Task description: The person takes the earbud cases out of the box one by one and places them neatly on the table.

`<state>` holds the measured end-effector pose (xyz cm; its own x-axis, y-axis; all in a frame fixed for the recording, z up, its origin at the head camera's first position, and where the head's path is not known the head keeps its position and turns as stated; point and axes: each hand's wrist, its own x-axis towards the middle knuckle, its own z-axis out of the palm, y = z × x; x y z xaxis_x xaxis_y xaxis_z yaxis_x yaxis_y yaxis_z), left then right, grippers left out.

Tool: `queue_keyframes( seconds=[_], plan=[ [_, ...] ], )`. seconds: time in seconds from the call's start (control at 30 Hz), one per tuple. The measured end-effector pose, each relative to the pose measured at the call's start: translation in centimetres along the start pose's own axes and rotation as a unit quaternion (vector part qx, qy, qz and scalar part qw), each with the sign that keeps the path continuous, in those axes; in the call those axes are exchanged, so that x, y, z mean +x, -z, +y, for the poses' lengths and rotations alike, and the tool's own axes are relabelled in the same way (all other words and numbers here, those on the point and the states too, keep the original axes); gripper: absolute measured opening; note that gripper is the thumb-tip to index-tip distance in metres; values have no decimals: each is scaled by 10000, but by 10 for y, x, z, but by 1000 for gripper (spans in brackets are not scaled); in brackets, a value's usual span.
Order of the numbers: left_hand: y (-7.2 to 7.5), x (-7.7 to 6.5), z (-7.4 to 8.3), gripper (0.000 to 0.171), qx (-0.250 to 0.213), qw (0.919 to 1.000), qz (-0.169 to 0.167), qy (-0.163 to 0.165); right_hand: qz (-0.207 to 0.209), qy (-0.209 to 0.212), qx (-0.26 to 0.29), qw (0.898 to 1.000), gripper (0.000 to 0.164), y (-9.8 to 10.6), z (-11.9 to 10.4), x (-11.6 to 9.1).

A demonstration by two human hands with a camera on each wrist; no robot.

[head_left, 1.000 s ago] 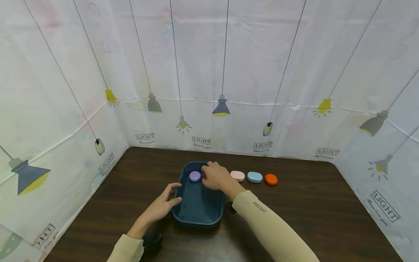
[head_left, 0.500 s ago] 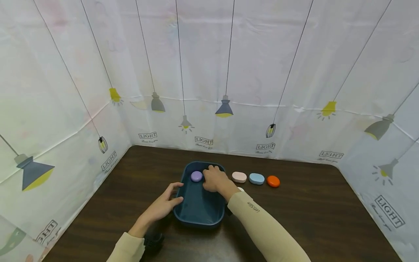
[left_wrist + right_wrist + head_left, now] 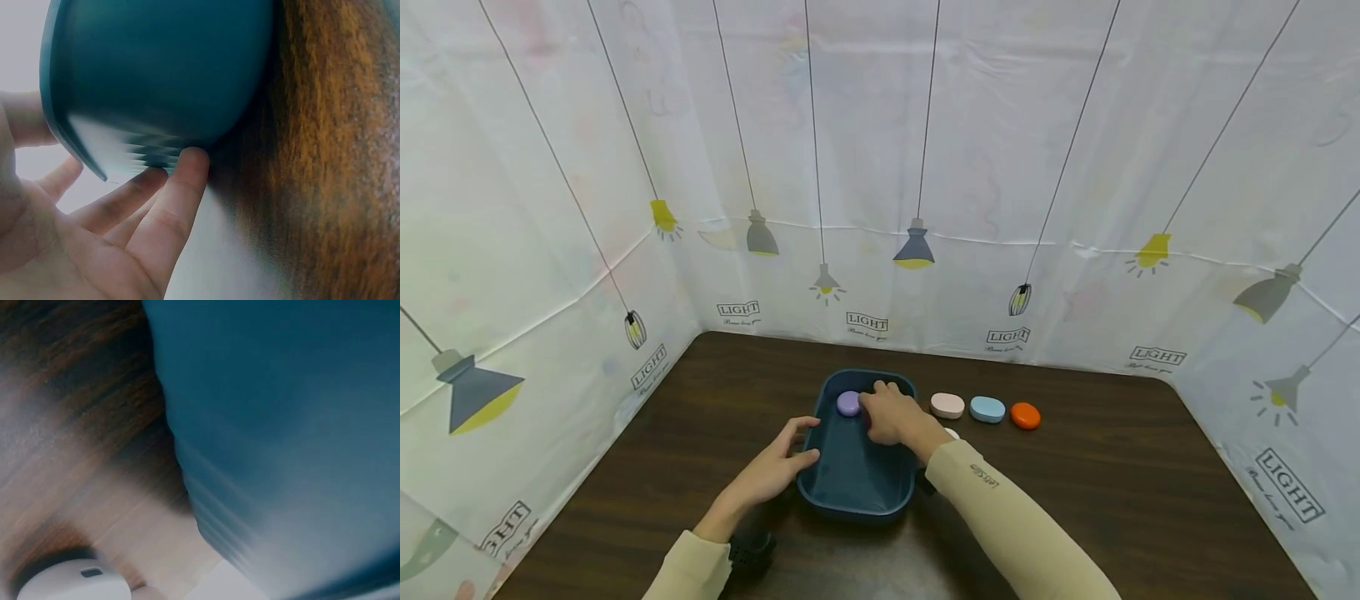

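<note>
A dark blue rectangular tray [image 3: 853, 483] stands on the wooden table. Its left wall is touched by my left hand [image 3: 769, 467], with fingers spread and fairly straight; in the left wrist view the fingertips [image 3: 192, 161] rest on the outer wall. My right hand [image 3: 891, 414] reaches inside the tray near its far right corner, fingers bent down around a small red thing [image 3: 867, 419] that is mostly hidden. Just left of those fingers lies a small round purple case [image 3: 848, 404]. The right wrist view shows only the tray's outside wall [image 3: 269, 425], no fingers.
Right of the tray, a pale pink oval case [image 3: 947, 406], a light blue oval case [image 3: 987, 409] and a round orange case [image 3: 1026, 416] lie in a row. A white case [image 3: 75, 584] sits close by, partly behind the right forearm. Printed curtains [image 3: 820, 167] enclose the table.
My right hand has lowered a little in the tray and shifted slightly left toward the purple case. The left hand stays at the tray wall. The head view has turned slightly.
</note>
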<state>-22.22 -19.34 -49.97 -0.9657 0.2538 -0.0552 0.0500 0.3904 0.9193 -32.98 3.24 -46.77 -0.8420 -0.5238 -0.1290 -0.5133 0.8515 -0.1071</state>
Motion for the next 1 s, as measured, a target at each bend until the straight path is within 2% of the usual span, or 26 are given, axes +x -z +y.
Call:
queue_keyframes(
  seconds=[0.27,0.47,0.63,0.73,1.0],
  plan=[
    [0,-1,3,50,101,9999,23,-43,-254,376,-131,9989,39,4,-5,-10],
    [0,-2,4,49,12,10000,-15,-85,-293,604,-168,9976,44,4,-13,-21],
    [1,-3,6,49,-56,9999,-44,-131,-257,712,-107,9971,40,5,-15,-31],
    [0,-3,7,49,-97,9998,-38,-141,-211,773,-28,9968,43,7,-16,-37],
    [-1,-3,8,49,-4,9999,62,-127,105,940,353,9949,41,11,-17,-55]
  ],
)
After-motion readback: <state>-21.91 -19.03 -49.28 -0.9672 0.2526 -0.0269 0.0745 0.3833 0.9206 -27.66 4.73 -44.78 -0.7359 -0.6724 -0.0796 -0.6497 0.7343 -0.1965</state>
